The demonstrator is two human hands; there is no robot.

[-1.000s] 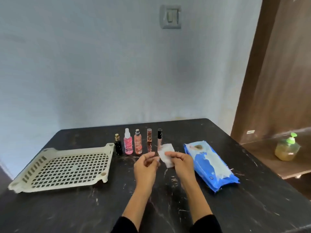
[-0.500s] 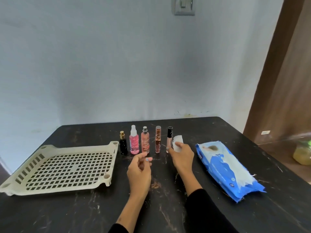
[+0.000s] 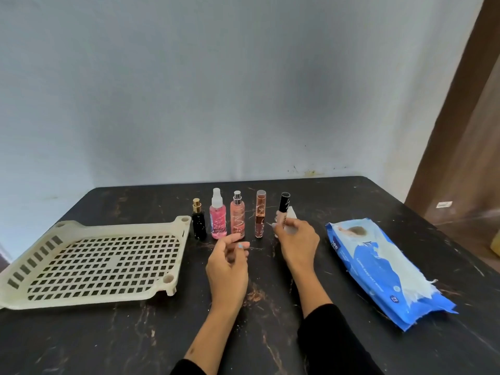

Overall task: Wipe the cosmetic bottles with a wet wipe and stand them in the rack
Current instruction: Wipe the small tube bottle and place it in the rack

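Observation:
Several cosmetic bottles stand in a row on the black table: a black bottle with a gold cap, a pink spray bottle, a peach bottle, a slim brown tube and a black-capped tube. My right hand holds a white wet wipe and its fingers close around the lower part of the black-capped tube. My left hand hovers in front of the peach bottle, fingers loosely curled, holding nothing. A cream perforated rack lies at the left.
A blue pack of wet wipes lies at the right of the table, its top torn. A pale wall rises behind the table. A brown wooden door stands at the far right.
My right hand carried the wipe forward from in front of me to the black-capped tube and closed on it. My left hand let go of the wipe and stayed back. The view shifted left.

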